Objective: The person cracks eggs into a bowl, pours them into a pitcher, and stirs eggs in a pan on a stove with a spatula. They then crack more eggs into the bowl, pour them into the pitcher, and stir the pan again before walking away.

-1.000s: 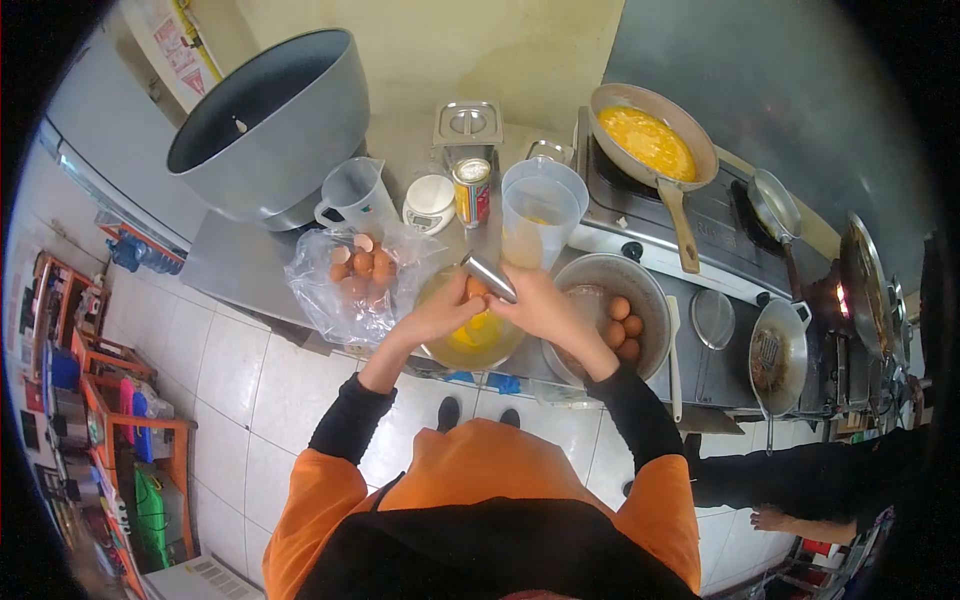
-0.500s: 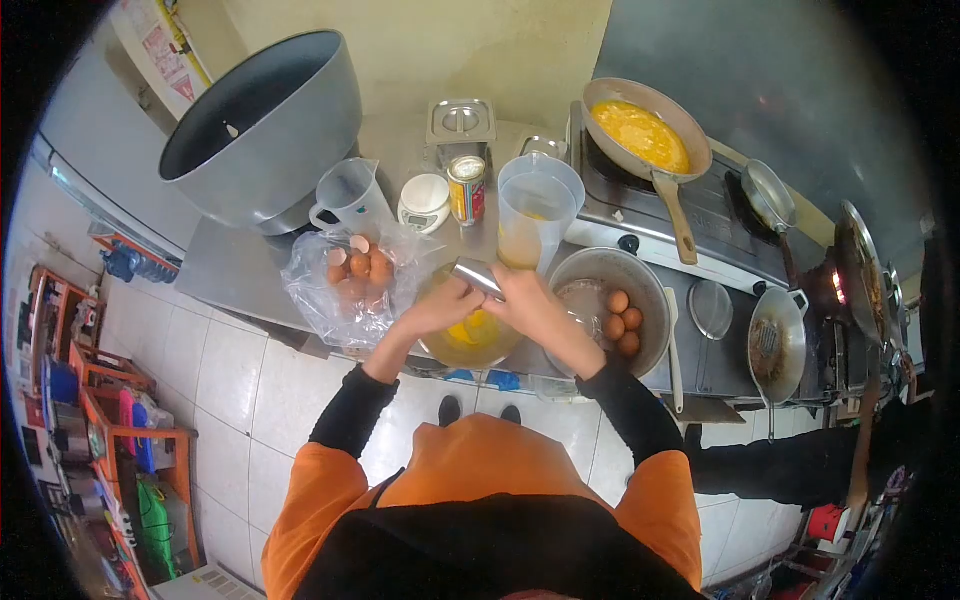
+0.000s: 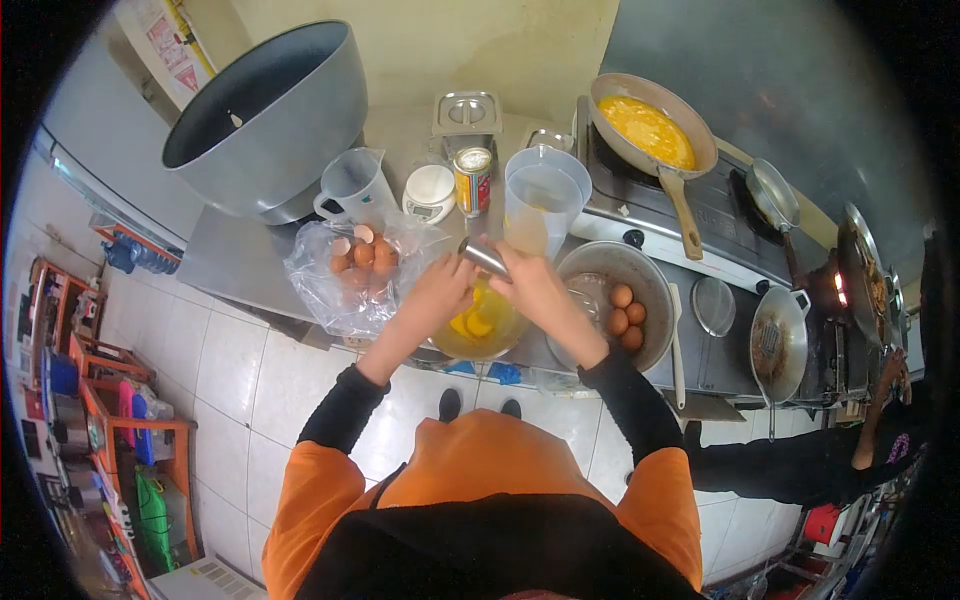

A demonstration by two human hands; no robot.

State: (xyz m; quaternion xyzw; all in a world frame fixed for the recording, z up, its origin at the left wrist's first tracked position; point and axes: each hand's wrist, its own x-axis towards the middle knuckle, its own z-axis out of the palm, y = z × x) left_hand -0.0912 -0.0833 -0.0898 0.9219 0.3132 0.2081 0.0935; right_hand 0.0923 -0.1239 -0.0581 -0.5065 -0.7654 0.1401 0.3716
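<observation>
My right hand [image 3: 525, 290] grips a short silver metal cylinder [image 3: 482, 256], tilted above a bowl [image 3: 500, 343]. Close to the cylinder's left end is my left hand [image 3: 437, 290], its fingers curled together; whatever they hold, if anything, is hidden. Below both hands the bowl contains raw eggs [image 3: 474, 322] with yellow yolks. To the left, cracked eggshells [image 3: 364, 256] lie in a clear plastic bag [image 3: 312, 283]. On the right, several whole brown eggs [image 3: 627, 316] sit in a grey pot [image 3: 652, 262].
Behind the bowl stand a clear jug [image 3: 357, 186], a white scale [image 3: 430, 190], a can [image 3: 472, 180] and a tall plastic container [image 3: 545, 190]. A pan [image 3: 690, 110] of yellow egg mixture rests on the stove [image 3: 725, 225]. Another person's arm [image 3: 800, 465] is at right.
My left hand has shifted slightly left and the cylinder has turned, its left end now lower. More of the yolks shows. The other person's hand at the far right has moved.
</observation>
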